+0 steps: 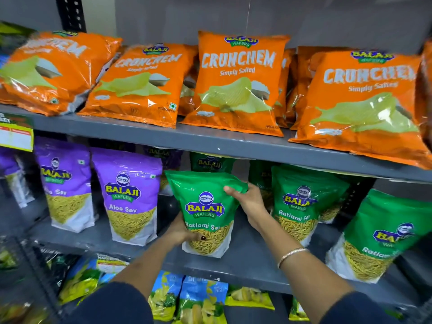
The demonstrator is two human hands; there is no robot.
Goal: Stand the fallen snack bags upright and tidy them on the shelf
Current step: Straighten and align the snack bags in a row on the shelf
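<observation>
A green Ratlami Sev bag stands upright on the grey middle shelf, held by both hands. My left hand grips its lower left side near the base. My right hand clasps its upper right edge, thumb across the front. Two more green Ratlami Sev bags stand upright to the right. Two purple Aloo Sev bags stand upright to the left. Other green and purple bags sit behind them, partly hidden.
On the upper shelf orange Crunchem bags lean back in a row; the leftmost one lies tilted. Blue and yellow bags fill the shelf below. A yellow price tag hangs at the left.
</observation>
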